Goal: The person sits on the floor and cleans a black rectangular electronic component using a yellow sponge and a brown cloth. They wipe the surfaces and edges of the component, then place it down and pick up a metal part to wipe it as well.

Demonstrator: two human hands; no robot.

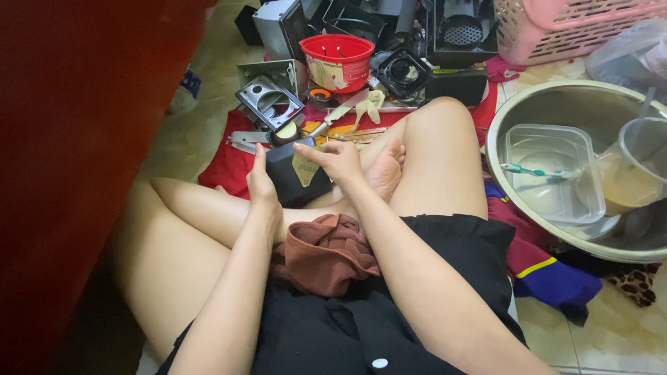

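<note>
1. Head view, looking down. Person seated cross-legged on a tiled floor [611,333]; both forearms reach forward over the lap.
2. Left hand [262,186] grips the left edge of a small dark box-shaped part [295,180], thumb up along its side, fingers wrapped behind.
3. Right hand [340,161] rests on the part's upper right corner, fingers curled over the top edge, also holding it. A pale yellowish label [304,169] shows on the part's face between the two hands.
4. The part sits just above the crossed shins, close to the sole of one bare foot [386,170].
5. A rust-brown cloth [325,251] lies bunched in the lap, below the hands, on black clothing.
6. Ahead of the hands: a red cloth [226,163] on the floor, carrying loose metal pieces, a square metal frame [268,101] and a flat blade-like tool [338,112].
7. Further back: a red plastic bucket [337,61], dark appliance parts, a pink basket [577,28].
8. To the right: a large steel basin [517,111] holding a clear plastic container [552,173], a toothbrush [531,170] and a clear cup [636,170] of brownish liquid.
9. Dark red surface fills the left edge; cannot tell what it is.
</note>
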